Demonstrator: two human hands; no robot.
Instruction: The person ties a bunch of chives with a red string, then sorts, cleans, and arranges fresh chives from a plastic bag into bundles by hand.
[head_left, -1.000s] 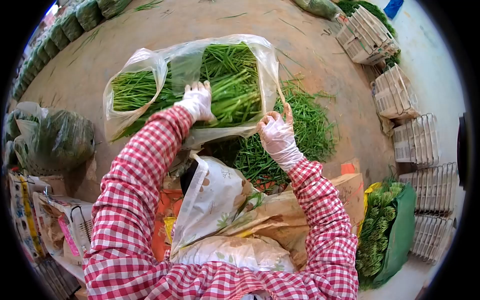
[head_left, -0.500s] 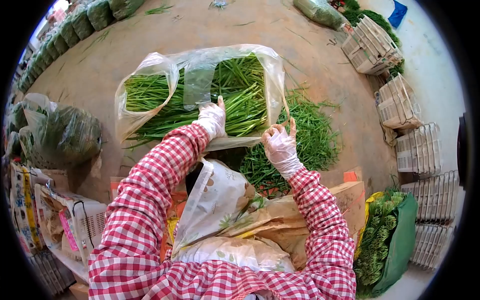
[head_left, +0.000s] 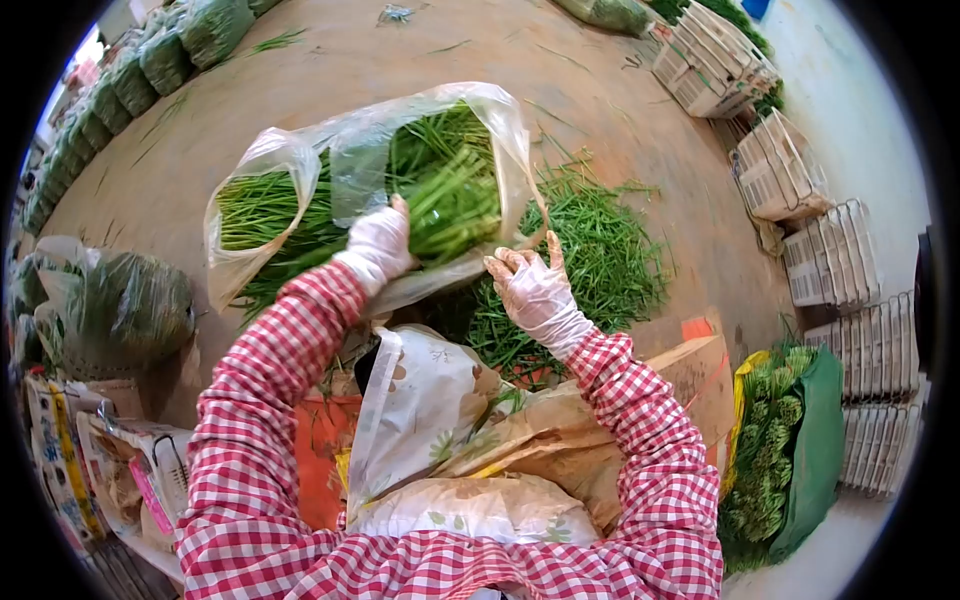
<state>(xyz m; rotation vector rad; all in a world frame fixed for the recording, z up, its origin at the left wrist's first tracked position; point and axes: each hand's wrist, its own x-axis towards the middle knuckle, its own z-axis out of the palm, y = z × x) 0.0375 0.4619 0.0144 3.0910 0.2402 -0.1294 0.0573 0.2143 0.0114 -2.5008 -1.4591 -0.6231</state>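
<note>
A clear plastic bag [head_left: 515, 150] lies on its side in front of me, filled with long thin green stalks [head_left: 262, 212] that look like garlic chives. My left hand [head_left: 378, 245], in a whitish glove, is at the bag's near side with its thumb raised. It is closed on a bunch of the stalks, which blur just right of it; most of its fingers are hidden. At the bag's right end, my right hand [head_left: 540, 295], also gloved, pinches the bag's edge strip between thumb and fingers. A loose heap of green stalks [head_left: 610, 250] lies beyond and beside that hand.
Stacked white crates [head_left: 780, 165] line the right wall. Bundled greens in a green wrap [head_left: 810, 450] stand at the near right. Filled bags [head_left: 125, 305] sit on the left, with a row of green packed bags [head_left: 165, 60] behind. A stained patterned apron [head_left: 430, 400] covers my lap.
My left hand has moved left and slightly down, and the stalks beside it have shifted. My right hand stays at the bag's edge. The whole view has swung a little.
</note>
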